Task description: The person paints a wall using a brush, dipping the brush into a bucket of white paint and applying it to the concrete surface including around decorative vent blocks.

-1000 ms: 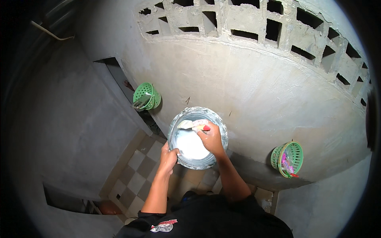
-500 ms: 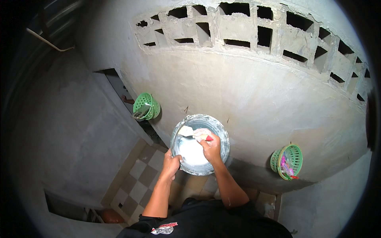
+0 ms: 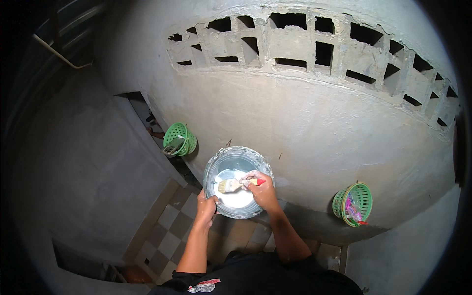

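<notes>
A: Where do we find the brush [image 3: 230,186] now?

B: We see it over the inside of the round bucket [image 3: 241,162], lying almost level, its pale bristles to the left and its red handle end to the right. Below it is white liquid [image 3: 241,200]; whether the bristles touch this, we cannot tell.

A: And how are the fingers?

B: The right hand [image 3: 264,191] has its fingers narrow, pinched around the handle, and we notice white smears on them. The left hand [image 3: 206,206] grips the bucket's near left edge; its other fingers, below the thumb, are mostly hidden from us.

A: What do we see around?

B: One green basket [image 3: 190,140] hangs at the grey wall [image 3: 305,128] on the left, another green basket [image 3: 364,199] on the right.
</notes>
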Available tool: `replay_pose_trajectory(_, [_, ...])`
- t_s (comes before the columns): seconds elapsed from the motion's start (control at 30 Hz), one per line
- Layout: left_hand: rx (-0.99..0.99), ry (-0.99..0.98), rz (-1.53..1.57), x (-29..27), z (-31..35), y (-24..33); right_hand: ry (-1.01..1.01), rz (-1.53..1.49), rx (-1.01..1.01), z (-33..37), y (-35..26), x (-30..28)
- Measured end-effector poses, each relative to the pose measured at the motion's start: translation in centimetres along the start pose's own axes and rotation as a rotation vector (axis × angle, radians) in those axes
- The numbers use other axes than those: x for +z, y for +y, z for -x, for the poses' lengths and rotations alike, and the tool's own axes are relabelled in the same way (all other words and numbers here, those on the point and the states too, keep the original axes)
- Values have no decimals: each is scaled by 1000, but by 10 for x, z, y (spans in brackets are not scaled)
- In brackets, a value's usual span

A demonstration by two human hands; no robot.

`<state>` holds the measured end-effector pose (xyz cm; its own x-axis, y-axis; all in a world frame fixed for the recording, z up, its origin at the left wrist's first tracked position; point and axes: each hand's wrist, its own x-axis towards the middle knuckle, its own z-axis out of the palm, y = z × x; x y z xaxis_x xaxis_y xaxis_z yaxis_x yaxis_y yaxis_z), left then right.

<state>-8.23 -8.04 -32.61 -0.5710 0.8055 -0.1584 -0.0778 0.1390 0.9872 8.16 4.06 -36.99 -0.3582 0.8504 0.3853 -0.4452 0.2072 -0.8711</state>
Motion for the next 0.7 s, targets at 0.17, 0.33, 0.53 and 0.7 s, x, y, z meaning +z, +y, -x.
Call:
replay_pose_trajectory(0.17, [7,23,1,-1,-2,2,-150,156,-26,3,0,-1])
replay_pose_trajectory(0.33, [-8,43,-13,1,1,5,-291,230,-30,4,-17,-1])
replay_pose_trajectory(0.53, [11,44,19,-3,-4,5,-373,289,9,4,-35,-8])
replay_pose_trajectory(0.7, [22,81,46,-1,-8,4,-365,266,0,7,-39,-9])
